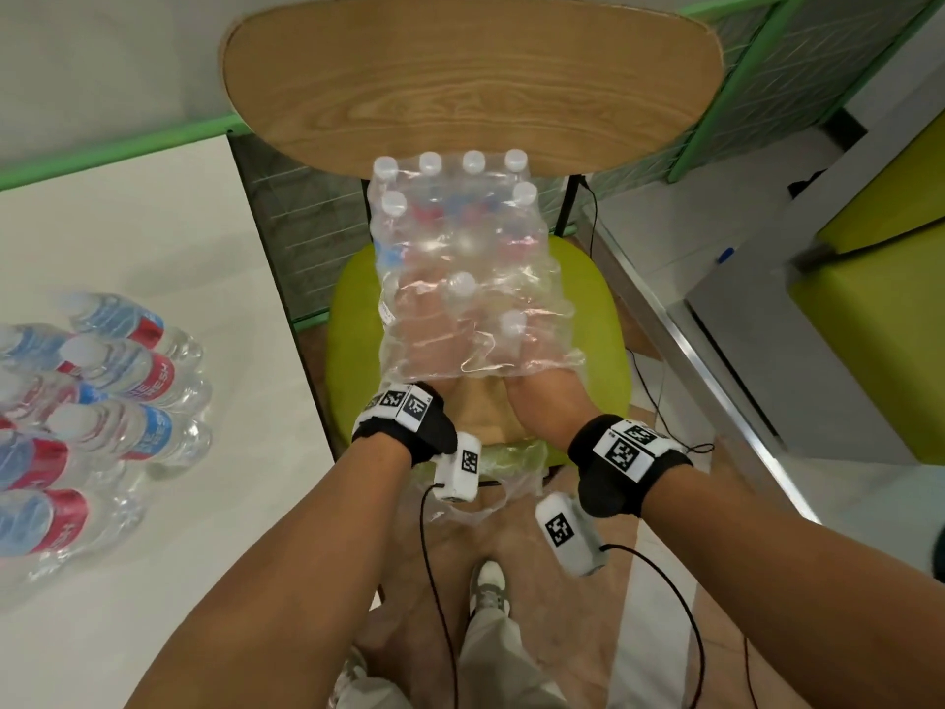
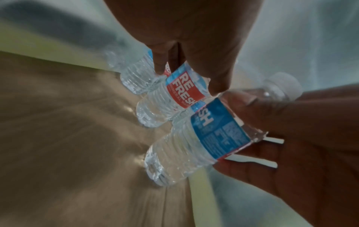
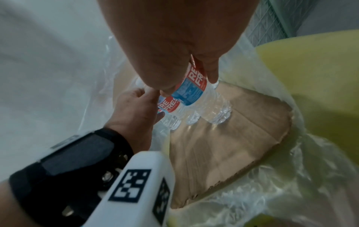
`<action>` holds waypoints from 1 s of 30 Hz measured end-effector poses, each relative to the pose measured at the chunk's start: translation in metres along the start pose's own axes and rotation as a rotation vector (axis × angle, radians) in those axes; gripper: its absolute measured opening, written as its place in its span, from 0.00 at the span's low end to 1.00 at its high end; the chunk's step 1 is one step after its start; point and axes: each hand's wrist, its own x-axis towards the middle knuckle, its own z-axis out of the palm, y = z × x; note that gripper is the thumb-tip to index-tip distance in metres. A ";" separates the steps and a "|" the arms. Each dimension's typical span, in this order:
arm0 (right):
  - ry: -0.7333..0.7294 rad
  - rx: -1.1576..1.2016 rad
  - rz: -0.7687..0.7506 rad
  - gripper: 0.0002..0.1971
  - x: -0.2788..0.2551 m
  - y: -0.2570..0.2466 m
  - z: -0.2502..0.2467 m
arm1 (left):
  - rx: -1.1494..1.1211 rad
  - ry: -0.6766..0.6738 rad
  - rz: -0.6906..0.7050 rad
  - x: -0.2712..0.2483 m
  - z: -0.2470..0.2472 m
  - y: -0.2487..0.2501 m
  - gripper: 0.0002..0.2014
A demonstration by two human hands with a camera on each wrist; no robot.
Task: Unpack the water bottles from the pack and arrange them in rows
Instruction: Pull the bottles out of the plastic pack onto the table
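The pack, clear shrink wrap around several white-capped bottles, sits on a green chair seat. Both hands reach into its torn near end. My left hand grips one upright bottle by its red and blue label. My right hand grips the neighbouring bottle just below the neck. Both bottles stand on the pack's cardboard base. A third bottle stands behind them.
Several unpacked bottles stand grouped at the left edge of a white table left of the chair. The chair's wooden back rises behind the pack. Loose wrap hangs over the seat front. A grey cabinet stands to the right.
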 end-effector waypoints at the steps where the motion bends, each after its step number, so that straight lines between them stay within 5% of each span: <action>1: 0.038 0.012 -0.006 0.16 -0.006 -0.002 0.003 | 0.056 0.006 0.062 -0.007 0.007 -0.006 0.46; 3: 0.096 0.059 -0.051 0.15 -0.017 -0.005 0.006 | 0.025 0.009 0.067 -0.021 0.011 -0.002 0.42; 5: 0.159 0.170 -0.087 0.13 -0.026 -0.013 0.005 | -0.152 0.319 0.063 -0.033 0.003 0.009 0.21; 7: 0.215 0.301 -0.034 0.13 -0.030 -0.019 0.014 | -0.280 0.449 0.169 -0.050 0.008 0.005 0.13; 10: 0.282 0.396 0.058 0.15 -0.040 -0.034 0.029 | -0.492 0.564 0.272 -0.087 0.015 -0.013 0.17; 15: 0.338 0.435 -0.018 0.25 -0.069 -0.086 0.050 | -0.722 0.612 0.321 -0.164 0.021 -0.070 0.24; 30: 0.072 0.501 -0.438 0.29 -0.116 -0.336 0.161 | -0.803 0.969 -0.138 -0.336 0.049 -0.327 0.25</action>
